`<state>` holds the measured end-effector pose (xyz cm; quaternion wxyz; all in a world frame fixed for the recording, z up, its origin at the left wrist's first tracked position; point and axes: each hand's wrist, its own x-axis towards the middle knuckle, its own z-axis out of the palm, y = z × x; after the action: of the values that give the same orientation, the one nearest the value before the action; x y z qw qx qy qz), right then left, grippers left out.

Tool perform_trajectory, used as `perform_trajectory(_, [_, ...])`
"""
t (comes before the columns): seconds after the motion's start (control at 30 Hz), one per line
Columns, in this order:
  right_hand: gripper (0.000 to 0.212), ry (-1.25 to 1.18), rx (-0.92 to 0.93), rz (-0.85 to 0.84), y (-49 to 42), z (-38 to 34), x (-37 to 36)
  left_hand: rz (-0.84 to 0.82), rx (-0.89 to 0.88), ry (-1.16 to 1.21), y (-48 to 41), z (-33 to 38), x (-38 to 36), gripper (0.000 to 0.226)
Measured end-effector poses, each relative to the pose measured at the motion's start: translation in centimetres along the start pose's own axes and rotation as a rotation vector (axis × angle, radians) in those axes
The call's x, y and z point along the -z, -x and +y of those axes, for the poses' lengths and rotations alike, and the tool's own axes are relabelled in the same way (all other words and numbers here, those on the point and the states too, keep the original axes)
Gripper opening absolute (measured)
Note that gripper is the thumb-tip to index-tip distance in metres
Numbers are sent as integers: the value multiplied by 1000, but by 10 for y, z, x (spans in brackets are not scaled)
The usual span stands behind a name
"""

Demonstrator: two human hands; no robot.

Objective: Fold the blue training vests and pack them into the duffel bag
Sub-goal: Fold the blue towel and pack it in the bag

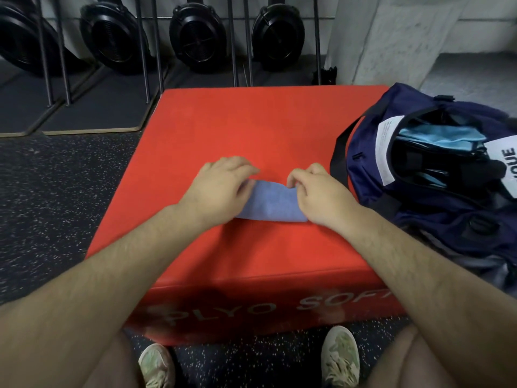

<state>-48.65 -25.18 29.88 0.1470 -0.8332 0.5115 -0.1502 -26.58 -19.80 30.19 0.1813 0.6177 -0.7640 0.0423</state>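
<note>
Your left hand [221, 186] rests on vest's left end, fingers loosely bent. One vest [271, 204] on red box [251, 127] — folded small, not yet packed. Your right hand [317, 193] pinches its far right edge. One bag [366, 155], unzipped — packed vests [442, 135] inside, count unclear.

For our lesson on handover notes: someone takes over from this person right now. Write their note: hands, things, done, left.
Left hand rests on the left end of the vest; grip unclear. Right hand pinches its far edge.
The vest lies folded small on the red box. The bag stands open to the right, blue vests inside.
Done: some vests packed; this one nearly folded.
Left: finish the fold, put it in the bag.
</note>
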Motion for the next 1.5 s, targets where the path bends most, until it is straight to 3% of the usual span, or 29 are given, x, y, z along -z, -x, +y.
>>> perform_trajectory(0.1, [22, 147, 35, -44, -2, -9, 2, -262, -61, 28, 5, 19, -8, 83])
perform_trajectory(0.2, [63, 197, 29, -269, 1, -11, 0, -445, -71, -66, 8, 15, -17, 94])
perform_trajectory(0.27, [77, 228, 39, -381, 3, -9, -2, -479, -78, -69, 5, 13, -15, 93])
perform_trajectory(0.47, [75, 176, 66, -367, -4, -9, 6, -552, -8, 40, -8, 7, -6, 81])
perform_trajectory(0.63, [69, 67, 0, -345, -5, -10, 8, -575, 74, -35, -13, 1, 8, 97])
perform_trajectory(0.8, [54, -61, 26, -339, 0, -10, 11, -538, 106, 51, -11, 8, 8, 75])
perform_trajectory(0.97, [41, -259, 16, -294, 1, -12, 22, -446, 100, 256, -7, 0, 15, 70])
perform_trajectory(1.17, [34, -591, 70, -58, 2, -15, 46, -255, 275, 918, -7, -11, 51, 48])
perform_trajectory(1.3, [40, -787, 66, 38, 7, -19, 61, -108, 456, 1330, -7, -2, 57, 49])
perform_trajectory(1.4, [52, -1004, 15, 188, 5, -23, 67, 47, 473, 1448, -15, 15, 61, 51])
perform_trajectory(1.5, [72, -1259, -170, 269, -1, -23, 77, 162, 470, 1490, -31, 29, 72, 54])
